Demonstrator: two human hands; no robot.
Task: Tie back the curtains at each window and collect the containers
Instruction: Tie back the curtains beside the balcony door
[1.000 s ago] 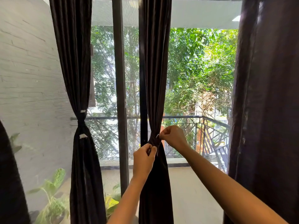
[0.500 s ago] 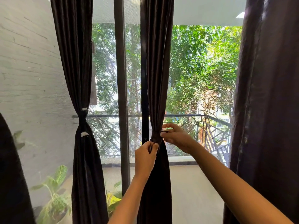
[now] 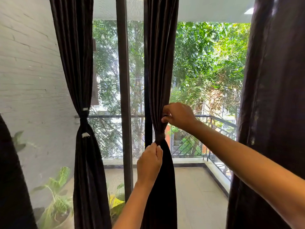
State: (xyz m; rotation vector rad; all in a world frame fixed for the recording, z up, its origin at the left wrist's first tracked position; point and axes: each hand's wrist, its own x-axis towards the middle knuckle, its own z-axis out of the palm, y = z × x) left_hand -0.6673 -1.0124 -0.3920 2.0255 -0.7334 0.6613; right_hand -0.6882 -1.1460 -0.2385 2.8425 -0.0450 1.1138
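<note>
A dark brown middle curtain [image 3: 160,63] hangs in front of the window, gathered at a tie band [image 3: 160,138] around its waist. My left hand [image 3: 149,162] pinches the fabric just below the band. My right hand [image 3: 179,115] is raised above the band and grips one end of the tie against the curtain's right edge. To the left, another dark curtain [image 3: 77,63] is bound at its waist by a tie with white tags [image 3: 85,134]. No containers are in view.
A loose dark curtain [image 3: 272,113] hangs at the right edge, and another dark fabric edge [image 3: 11,179] fills the lower left. A dark window post [image 3: 124,96] stands between the two tied curtains. Outside lie potted plants [image 3: 56,200] and a balcony railing [image 3: 214,119].
My right hand has risen from beside the band to well above it, pulling the tie end upward. My left hand stays pinching just below the band.
</note>
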